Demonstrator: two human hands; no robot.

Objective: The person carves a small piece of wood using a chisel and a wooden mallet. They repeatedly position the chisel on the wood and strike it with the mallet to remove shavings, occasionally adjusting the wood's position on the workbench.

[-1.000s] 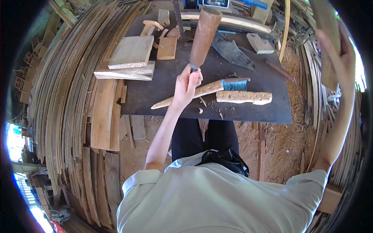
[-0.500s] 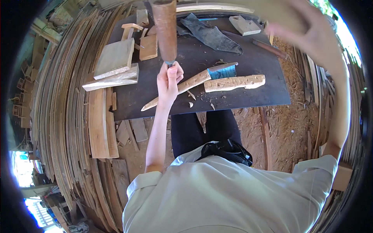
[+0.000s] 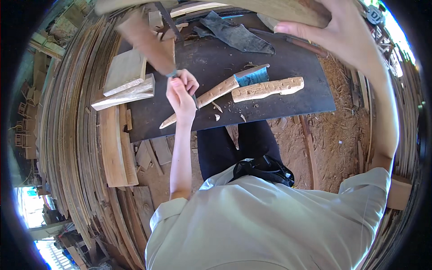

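My left hand (image 3: 182, 92) grips a chisel (image 3: 169, 72) near its metal neck. The thick brown wooden handle leans up and left, blurred, and the blade points down to the carved wood. Under the blade lies a long tapered piece of wood (image 3: 216, 93) with chisel marks, its pointed end toward me. Beside it is a shorter notched piece of wood (image 3: 268, 89), and a blue wrapped piece (image 3: 252, 77) touches the tapered one's far end. At the top, my right hand (image 3: 333, 38) is raised and closed around a long wooden club (image 3: 270, 11), partly cut off by the frame.
The dark table (image 3: 297, 103) carries wood chips, a dark cloth (image 3: 236, 33), a brown-handled tool (image 3: 306, 46) and a stack of wooden blocks (image 3: 126, 74) at left. Long planks (image 3: 72, 121) line the left side. Sawdust covers the floor (image 3: 335, 148).
The chisel handle has tilted to the left and its blade now shows below my left hand. My right hand has moved left and down, bringing the wooden club into view across the top.
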